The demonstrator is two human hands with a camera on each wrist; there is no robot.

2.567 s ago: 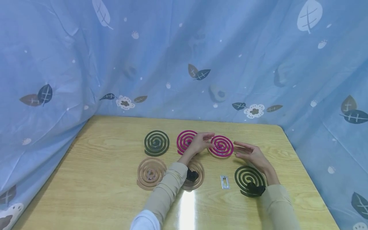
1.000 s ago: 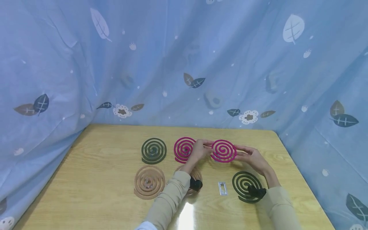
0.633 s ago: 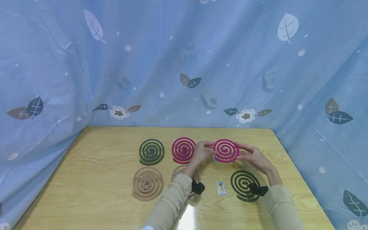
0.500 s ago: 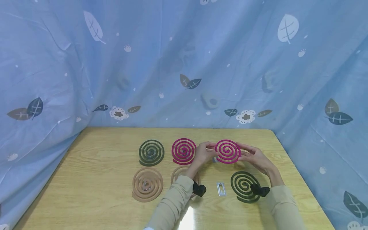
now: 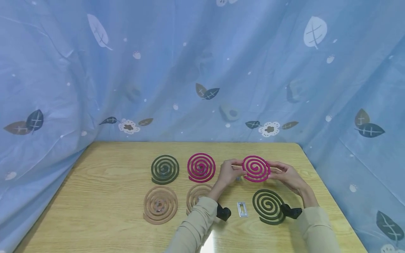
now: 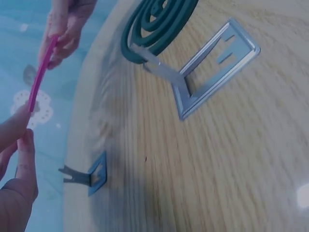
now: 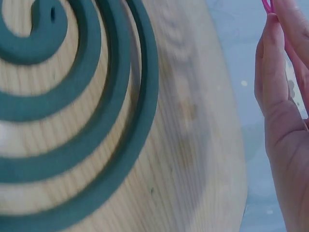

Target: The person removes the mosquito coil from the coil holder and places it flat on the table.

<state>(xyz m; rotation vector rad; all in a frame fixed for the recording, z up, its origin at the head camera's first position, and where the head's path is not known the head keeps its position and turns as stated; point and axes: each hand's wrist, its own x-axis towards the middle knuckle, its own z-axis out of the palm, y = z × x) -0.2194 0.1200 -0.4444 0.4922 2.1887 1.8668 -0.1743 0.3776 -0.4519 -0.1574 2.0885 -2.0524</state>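
Both hands hold a pink mosquito coil (image 5: 255,168) at the back right, raised above the table. My left hand (image 5: 227,173) pinches its left edge between thumb and fingers, while my right hand (image 5: 289,178) grips the right edge. Seen edge-on in the left wrist view, the pink coil (image 6: 39,77) is a thin tilted strip between the fingertips. Beside it a small metal coil stand (image 6: 99,175) is on the table with its prong up. A second metal stand (image 6: 245,54) lies nearer, in front of the hands. Under my right wrist lies a dark green coil (image 5: 268,203).
Left of the hands, another pink coil (image 5: 201,168) and a dark green coil (image 5: 165,169) sit over stands. Two brown coils lie nearer, one (image 5: 160,205) uncovered, the other (image 5: 193,196) partly under my left forearm. A blue patterned curtain (image 5: 177,70) hangs behind the wooden table (image 5: 104,196).
At first the hands were spread at either side of the pink coil. They have since taken hold of it, lifted it off its stand and shifted it rightward. The head view has drifted slightly.
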